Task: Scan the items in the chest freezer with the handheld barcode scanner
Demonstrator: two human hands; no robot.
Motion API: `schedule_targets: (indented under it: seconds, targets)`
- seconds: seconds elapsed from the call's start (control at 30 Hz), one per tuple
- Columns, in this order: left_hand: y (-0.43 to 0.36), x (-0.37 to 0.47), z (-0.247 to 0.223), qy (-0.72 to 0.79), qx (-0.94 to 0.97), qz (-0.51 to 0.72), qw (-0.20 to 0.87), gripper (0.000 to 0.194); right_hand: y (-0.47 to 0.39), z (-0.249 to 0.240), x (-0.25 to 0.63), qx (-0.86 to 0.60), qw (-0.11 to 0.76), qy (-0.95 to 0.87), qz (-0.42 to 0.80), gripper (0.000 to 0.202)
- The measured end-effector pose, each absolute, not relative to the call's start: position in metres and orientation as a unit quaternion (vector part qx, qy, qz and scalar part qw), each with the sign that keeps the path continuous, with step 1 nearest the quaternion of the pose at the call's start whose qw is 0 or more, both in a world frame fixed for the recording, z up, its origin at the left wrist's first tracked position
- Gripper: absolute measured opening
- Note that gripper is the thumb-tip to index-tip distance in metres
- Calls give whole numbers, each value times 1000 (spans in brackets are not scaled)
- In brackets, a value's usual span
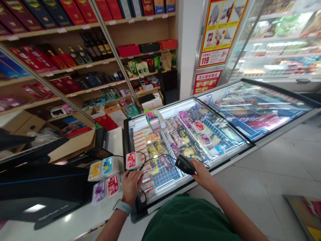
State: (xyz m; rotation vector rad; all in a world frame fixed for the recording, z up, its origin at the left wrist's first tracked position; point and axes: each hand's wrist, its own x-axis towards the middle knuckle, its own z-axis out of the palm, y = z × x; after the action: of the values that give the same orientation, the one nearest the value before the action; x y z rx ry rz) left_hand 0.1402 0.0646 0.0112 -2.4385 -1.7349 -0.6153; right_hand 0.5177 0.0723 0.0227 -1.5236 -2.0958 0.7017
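Fingers of the right hand (202, 172) were clamped around the body of a black handheld scanner (185, 164), its head angled up and to the left over a glass-topped freezer (125, 137). Well to their left, fingers of the left hand (131, 184) were bent, with the palm down; whether they gripped anything could not be told. Just beyond the left fingertips sat a small tub with a red label (130, 160), near the freezer's corner; whether skin and tub touched was unclear. A thin black cable (144, 160) looped beside those same fingers and ran right, toward the scanner.

To the left of the left fingers, four more tubs (113, 185) were grouped on a white counter (62, 219), their labels yellow, blue, purple and red. Behind those fingers, toward the body, a grey-banded watch (122, 207) circled the wrist. Beneath the glass, ahead of the right fingers, wire baskets (213, 129) held packaged goods. Between the forearms, nearer than either set of fingers, showed a green garment (188, 221).

Far beyond both hands stood wooden shelves (147, 31) of boxes and bottles, and, ahead and to the right, a red-and-yellow poster (205, 60) marked 119.
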Motion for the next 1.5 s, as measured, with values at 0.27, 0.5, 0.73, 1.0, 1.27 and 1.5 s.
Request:
schedule_targets:
  seconds: [0.27,0.5,0.73,1.0,1.27,1.5]
  targets:
    - [86,179,13,-557,-807,-196,-23,20,72,27,517,-556,227,-753,269,53]
    - [104,197,3,-552,-807,-200,-65,25,71,27,519,-564,236,-745,268,51]
    - [131,214,-5,-526,-828,-149,-126,26,70,27,520,-569,236,-739,273,52]
    - [172,245,-15,-478,-857,-120,-151,33,70,28,521,-577,232,-735,268,53]
    - [212,275,-16,-437,-884,-88,-140,43,71,32,524,-576,242,-731,274,53]
    - [247,301,-7,-413,-900,-70,-121,50,70,34,526,-571,251,-731,277,55]
